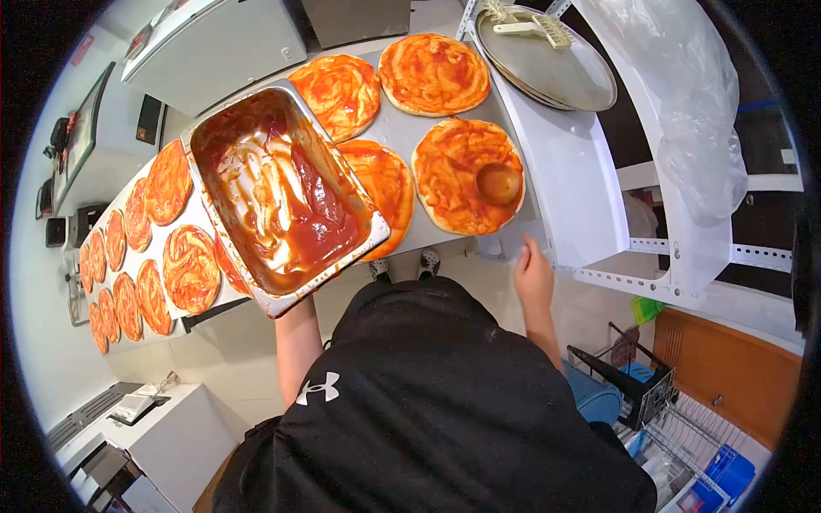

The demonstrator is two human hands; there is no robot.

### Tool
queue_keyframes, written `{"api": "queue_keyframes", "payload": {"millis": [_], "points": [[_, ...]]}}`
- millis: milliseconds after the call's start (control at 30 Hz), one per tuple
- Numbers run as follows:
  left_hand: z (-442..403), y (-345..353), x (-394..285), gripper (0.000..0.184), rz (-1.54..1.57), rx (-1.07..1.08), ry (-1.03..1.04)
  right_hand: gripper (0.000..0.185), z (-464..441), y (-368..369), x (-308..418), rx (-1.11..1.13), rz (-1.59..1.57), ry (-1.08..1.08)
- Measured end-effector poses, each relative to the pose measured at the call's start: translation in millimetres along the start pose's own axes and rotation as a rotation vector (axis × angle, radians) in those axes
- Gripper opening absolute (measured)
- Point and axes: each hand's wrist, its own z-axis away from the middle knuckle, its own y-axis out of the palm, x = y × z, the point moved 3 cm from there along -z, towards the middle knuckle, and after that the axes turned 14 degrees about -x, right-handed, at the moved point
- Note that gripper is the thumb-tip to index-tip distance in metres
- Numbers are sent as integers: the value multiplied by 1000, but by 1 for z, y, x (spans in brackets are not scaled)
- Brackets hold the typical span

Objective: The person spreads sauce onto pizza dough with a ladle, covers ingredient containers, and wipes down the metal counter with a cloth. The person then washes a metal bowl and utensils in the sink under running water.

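Note:
A deep steel pan (374,224), its inside smeared with red tomato sauce, is held tilted on the left. My left hand is hidden beneath it; only the forearm shows, reaching up under the near edge. My right hand (534,272) is at the table's near right corner, thumb up and fingers curled. Just beyond it, a ladle (499,184) has its round bowl resting on a sauced pizza base (451,184). Its handle is hard to make out, but the closed hand appears to grip it.
Sauced bases (434,73) cover the metal table (400,128), and several more line the white surface (203,303) at left. To the right, a white shelf rack (573,188) holds round pans (590,73) and a brush (539,30). A wire rack (684,427) stands lower right.

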Motion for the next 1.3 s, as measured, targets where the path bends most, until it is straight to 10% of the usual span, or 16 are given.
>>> {"api": "queue_keyframes", "payload": {"millis": [200,533,1300], "points": [[33,23,8,52,143,-99,-152,24,-73,15,-6,-74,42,-189],[48,31,21,51,155,-96,-225,18,-83,-3,-43,117,-233,226],[48,31,33,50,50,-144,-224,21,-26,-31,-35,29,-304,225]]}}
